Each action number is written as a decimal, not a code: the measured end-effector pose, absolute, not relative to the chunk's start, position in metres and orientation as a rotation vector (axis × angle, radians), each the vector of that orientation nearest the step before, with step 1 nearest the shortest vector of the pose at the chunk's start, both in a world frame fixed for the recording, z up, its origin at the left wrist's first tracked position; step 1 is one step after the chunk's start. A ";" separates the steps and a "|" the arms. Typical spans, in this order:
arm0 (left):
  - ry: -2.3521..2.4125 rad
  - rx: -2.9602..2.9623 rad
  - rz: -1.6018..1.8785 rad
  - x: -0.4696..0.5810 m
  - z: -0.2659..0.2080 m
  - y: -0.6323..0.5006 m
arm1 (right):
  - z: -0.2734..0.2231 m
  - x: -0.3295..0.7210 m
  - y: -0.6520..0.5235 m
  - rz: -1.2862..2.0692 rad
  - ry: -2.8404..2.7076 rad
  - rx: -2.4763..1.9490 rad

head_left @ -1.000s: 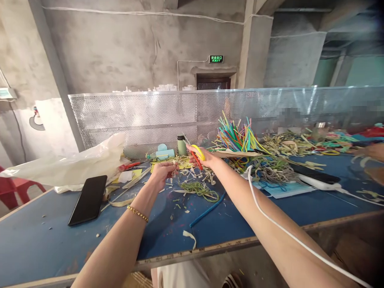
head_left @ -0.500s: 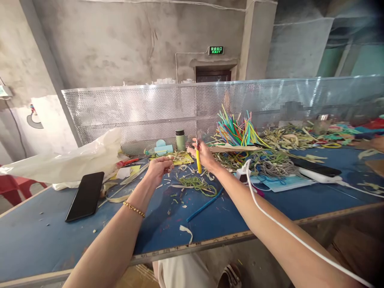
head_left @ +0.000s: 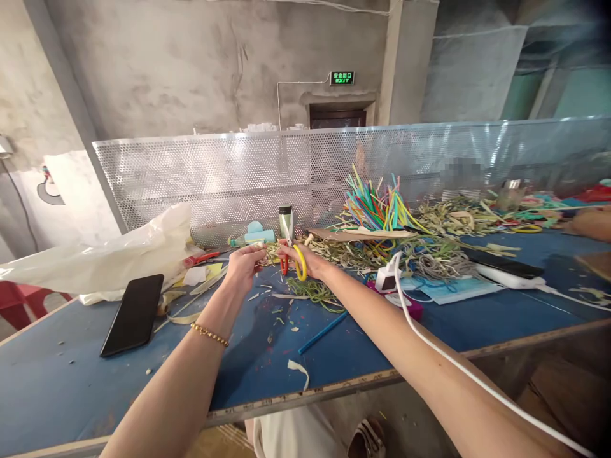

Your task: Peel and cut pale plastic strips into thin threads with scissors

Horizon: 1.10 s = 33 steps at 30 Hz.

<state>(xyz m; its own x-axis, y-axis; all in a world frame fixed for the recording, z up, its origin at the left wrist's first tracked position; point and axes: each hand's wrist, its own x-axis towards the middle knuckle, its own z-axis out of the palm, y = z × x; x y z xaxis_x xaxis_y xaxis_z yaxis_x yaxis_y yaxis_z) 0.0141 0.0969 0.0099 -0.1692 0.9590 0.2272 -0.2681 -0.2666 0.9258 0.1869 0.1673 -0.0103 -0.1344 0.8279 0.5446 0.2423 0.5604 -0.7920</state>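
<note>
My left hand (head_left: 242,264), with a beaded bracelet at the wrist, is closed in a pinch above the blue table. Some small pale material shows by its fingertips, too little to name. My right hand (head_left: 315,262) grips scissors (head_left: 303,270) with red and yellow handles, close to the left fingertips. The blades point up and away, in front of a green bottle (head_left: 285,219). Below and between the hands lie a tangle of green strings (head_left: 312,291) and pale scraps.
A black phone (head_left: 132,315) and a plastic bag (head_left: 119,251) are at left. Colourful thin tubes (head_left: 379,207) stand bundled behind dried strips. A white cable (head_left: 420,331) crosses over my right forearm. A perforated metal screen (head_left: 214,184) borders the table; another person's hand (head_left: 592,222) shows far right.
My right hand has shifted left towards my left hand, and the scissors have turned so that both handle loops now show. My left hand has moved slightly left.
</note>
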 end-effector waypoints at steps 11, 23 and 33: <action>1.001 1.164 1.600 0.023 0.010 0.093 | 0.023 0.260 0.172 0.645 -1.406 -1.117; 0.995 1.209 1.565 0.027 0.007 0.092 | 0.048 0.251 0.136 0.789 -1.459 -0.703; 1.038 1.240 1.524 0.028 0.005 0.092 | 0.041 0.250 0.131 0.840 -1.661 -0.914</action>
<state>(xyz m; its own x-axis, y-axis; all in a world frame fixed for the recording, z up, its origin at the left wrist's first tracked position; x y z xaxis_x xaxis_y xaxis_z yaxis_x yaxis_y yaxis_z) 0.0284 0.0918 0.0050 -0.1060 0.9642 0.2433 -0.1269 -0.2557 0.9584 0.2498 0.1314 0.0409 -0.1941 0.8782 0.4372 0.1679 0.4689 -0.8672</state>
